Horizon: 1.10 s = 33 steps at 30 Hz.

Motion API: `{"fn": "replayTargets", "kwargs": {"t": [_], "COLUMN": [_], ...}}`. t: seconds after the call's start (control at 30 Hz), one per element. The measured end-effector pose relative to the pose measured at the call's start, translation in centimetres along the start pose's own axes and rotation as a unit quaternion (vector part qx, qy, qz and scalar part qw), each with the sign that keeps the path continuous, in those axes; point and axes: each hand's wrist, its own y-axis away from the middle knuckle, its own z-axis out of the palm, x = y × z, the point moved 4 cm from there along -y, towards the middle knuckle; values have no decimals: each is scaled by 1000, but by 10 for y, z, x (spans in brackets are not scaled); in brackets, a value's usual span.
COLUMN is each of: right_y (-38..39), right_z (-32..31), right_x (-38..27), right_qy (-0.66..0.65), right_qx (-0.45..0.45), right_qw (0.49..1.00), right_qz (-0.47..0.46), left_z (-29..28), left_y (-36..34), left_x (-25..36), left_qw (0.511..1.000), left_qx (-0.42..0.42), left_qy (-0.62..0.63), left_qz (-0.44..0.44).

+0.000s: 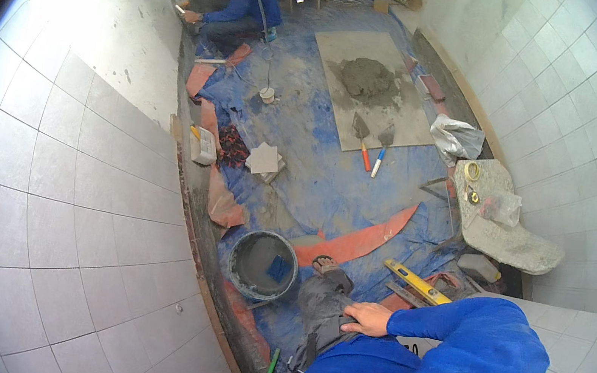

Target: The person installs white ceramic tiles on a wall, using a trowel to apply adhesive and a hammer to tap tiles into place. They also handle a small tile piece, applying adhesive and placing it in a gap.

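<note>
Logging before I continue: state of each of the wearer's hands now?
Left hand: not in view.
Right hand: on the grey trouser leg; open or closed cannot be told.

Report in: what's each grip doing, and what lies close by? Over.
Right grip on the grey trouser leg; left grip out of view. Bucket left of the leg, blue item inside. Yellow level nearby. Red strip by the foot.
</note>
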Motion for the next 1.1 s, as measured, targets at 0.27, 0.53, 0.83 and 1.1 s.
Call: {"fn": "replayTargets", "kwargs": {"t": [0.27,0.53,0.83,1.1], "right_y": [63,104,-127,-345], "right_z": [41,61,78,151], "right_x": [-15,-18,45,70], "right_qy": [-43,-130,248,112], "right_qx": [39,-157,-96,301], "right_qw": [998,976,960,891], "right_qz": [13,82,-88,-322], "left_z": [6,38,85,64], "left_y": [-32,-71,-167,-264], "left_x": [16,39,12,-86], "left_qw": [995,977,955,946], "left_qx": [-63,-124,-130,-80], "left_qy": [65,163,237,269], "left_qz": [31,67,120,161]}}
